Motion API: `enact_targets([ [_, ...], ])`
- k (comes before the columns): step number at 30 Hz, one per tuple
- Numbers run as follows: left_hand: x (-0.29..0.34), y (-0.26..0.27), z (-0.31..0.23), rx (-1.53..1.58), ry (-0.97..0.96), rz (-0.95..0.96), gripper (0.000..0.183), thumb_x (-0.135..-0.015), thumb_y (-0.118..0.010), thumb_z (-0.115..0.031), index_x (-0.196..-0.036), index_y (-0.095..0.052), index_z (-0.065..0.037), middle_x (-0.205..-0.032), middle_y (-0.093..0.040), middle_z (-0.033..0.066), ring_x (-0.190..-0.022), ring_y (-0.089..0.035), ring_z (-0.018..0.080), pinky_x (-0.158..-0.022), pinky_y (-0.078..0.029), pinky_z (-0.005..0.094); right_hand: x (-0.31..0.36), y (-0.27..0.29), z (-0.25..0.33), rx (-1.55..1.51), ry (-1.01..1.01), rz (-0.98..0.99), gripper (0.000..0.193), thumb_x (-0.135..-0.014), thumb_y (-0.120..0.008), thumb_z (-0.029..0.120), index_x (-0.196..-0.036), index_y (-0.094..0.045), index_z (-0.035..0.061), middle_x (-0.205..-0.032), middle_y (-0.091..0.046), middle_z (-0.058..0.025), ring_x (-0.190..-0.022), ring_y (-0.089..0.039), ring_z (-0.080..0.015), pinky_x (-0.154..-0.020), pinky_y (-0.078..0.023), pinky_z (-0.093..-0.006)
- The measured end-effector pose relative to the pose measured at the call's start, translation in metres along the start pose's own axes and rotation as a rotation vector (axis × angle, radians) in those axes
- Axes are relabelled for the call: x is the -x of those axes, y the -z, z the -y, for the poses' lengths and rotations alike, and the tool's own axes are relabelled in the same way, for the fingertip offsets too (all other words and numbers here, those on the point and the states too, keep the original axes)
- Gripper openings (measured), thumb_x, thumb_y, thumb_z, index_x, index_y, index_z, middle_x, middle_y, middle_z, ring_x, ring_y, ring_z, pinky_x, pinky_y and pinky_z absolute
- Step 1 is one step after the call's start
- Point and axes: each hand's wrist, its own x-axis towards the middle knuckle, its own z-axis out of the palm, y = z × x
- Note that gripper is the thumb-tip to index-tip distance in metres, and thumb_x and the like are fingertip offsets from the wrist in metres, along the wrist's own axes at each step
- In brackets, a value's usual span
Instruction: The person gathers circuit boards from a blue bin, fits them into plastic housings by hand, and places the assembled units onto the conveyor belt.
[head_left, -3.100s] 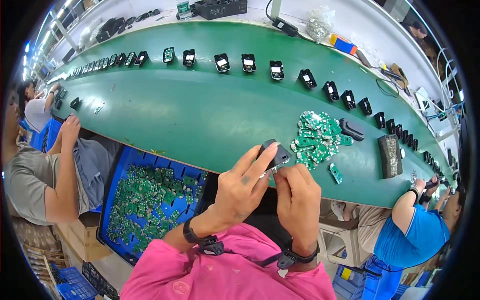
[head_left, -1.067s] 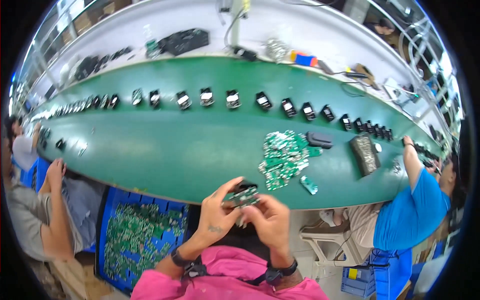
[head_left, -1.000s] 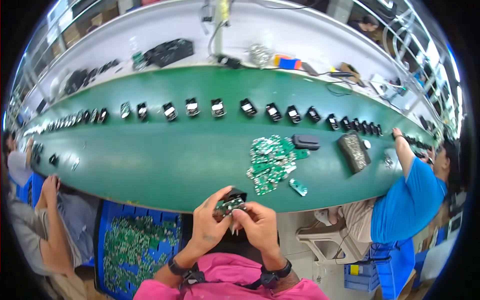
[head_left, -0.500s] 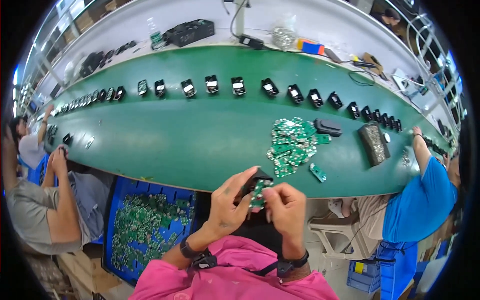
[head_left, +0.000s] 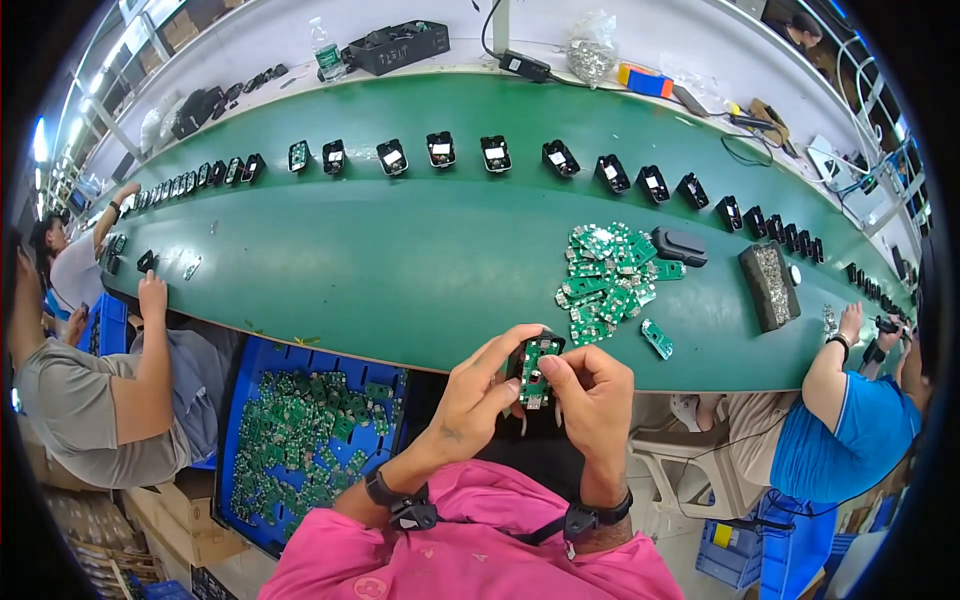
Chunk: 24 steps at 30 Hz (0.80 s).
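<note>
A small black housing [head_left: 529, 341] is wrapped in the fingers of my left hand [head_left: 468, 405], just off the near edge of the table. A green circuit board [head_left: 537, 378] lies lengthwise over the housing's open side; whether it is fully seated I cannot tell. With its thumb on the board's right edge, my right hand [head_left: 598, 408] grips the same piece from the other side. Beyond my hands are a heap of green circuit boards [head_left: 612, 282] and one loose board [head_left: 657, 339]. A dark closed case [head_left: 680, 246] touches the heap's far right.
Black housings [head_left: 495, 154] form a long row across the green table [head_left: 400, 240]. A dark block [head_left: 768, 288] covered in metallic bits lies right. Below left, a blue tray [head_left: 243, 400] holds many boards. Co-workers sit at left [head_left: 90, 400] and right [head_left: 850, 400].
The circuit board has gone from tilted to lying lengthwise along the housing, and my right thumb has moved onto its edge. The right-hand co-worker's arm has drawn back. The whole view has shifted slightly.
</note>
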Motion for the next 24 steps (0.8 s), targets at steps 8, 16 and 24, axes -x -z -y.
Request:
enact_targets([
  [8,-0.001,-0.004,0.0,-0.034,0.042,-0.089,0.046,-0.097,-0.048,0.001,-0.143,-0.046,-0.004,-0.118,-0.062,0.0135,-0.074,-0.067,0.0108,-0.057,-0.053,0.0239,-0.001,-0.011,0.007,0.231,0.117,-0.104,0.021,-0.089,-0.077,0.011,-0.08,-0.063,-0.0012,-0.064,-0.059,0.002,-0.057,-0.047,-0.002,-0.049,-0.036,-0.0215],
  [16,-0.002,-0.013,0.01,0.058,0.071,-0.18,0.043,-0.099,-0.047,-0.001,-0.142,-0.042,-0.001,-0.119,-0.065,0.0163,-0.07,-0.067,0.0111,-0.055,-0.052,0.0246,0.007,-0.03,-0.011,0.221,0.229,-0.092,0.034,-0.104,-0.052,0.021,-0.126,-0.059,-0.0038,-0.076,-0.066,-0.0158,-0.062,-0.065,-0.0253,-0.058,-0.05,-0.0372],
  [24,0.001,-0.018,0.005,-0.068,-0.02,-0.163,0.043,-0.1,-0.048,0.0,-0.142,-0.039,-0.004,-0.108,-0.064,0.0109,-0.069,-0.056,0.0035,-0.053,-0.046,0.02,0.006,-0.033,-0.004,0.146,0.196,-0.045,0.038,-0.104,-0.048,0.017,-0.135,-0.055,-0.0025,-0.073,-0.063,-0.0122,-0.058,-0.061,-0.0207,-0.057,-0.049,-0.0359],
])
